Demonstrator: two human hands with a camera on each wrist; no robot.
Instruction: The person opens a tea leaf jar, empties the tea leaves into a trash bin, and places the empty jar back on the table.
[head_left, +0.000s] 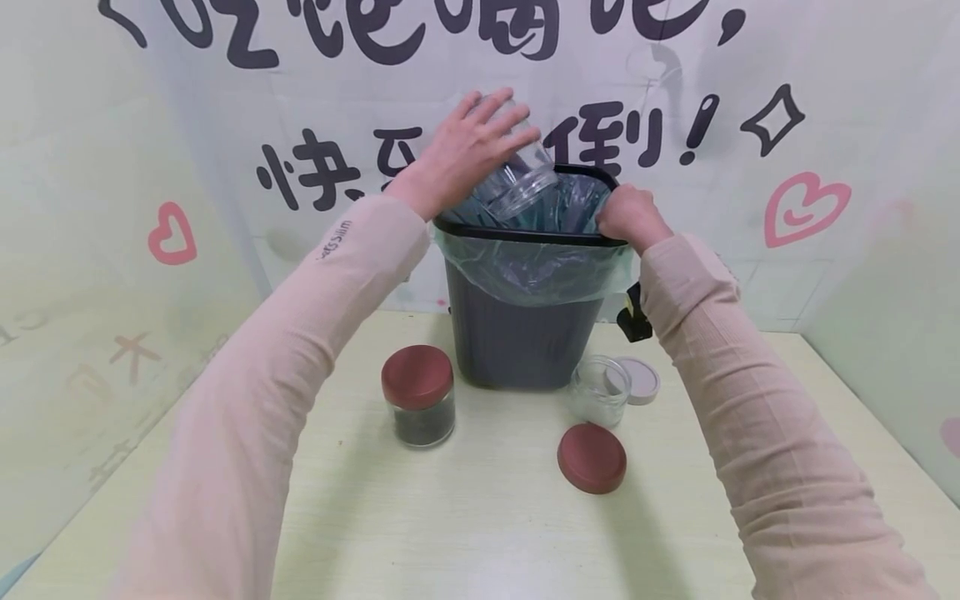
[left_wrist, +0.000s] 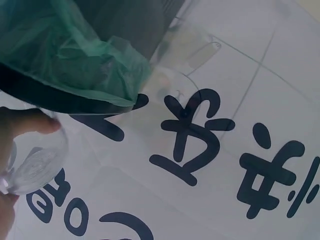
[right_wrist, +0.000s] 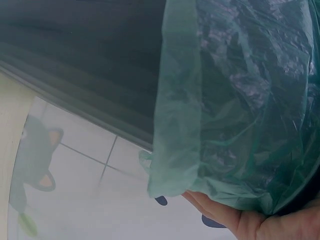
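My left hand holds a clear glass jar tilted mouth-down over the open top of a dark grey trash bin. In the left wrist view, a thumb and part of the hand wrap the jar, just beside the bin's black rim. No contents show inside the jar. A thin green trash bag lines the bin and folds over its rim. My right hand grips the rim at the right corner, over the bag; the right wrist view shows its fingers against the bag's outer fold.
Left of the bin stands a jar with a red lid and dark contents. To the right are an open small glass jar, a whitish lid and a loose red lid. A printed white sheet hangs behind.
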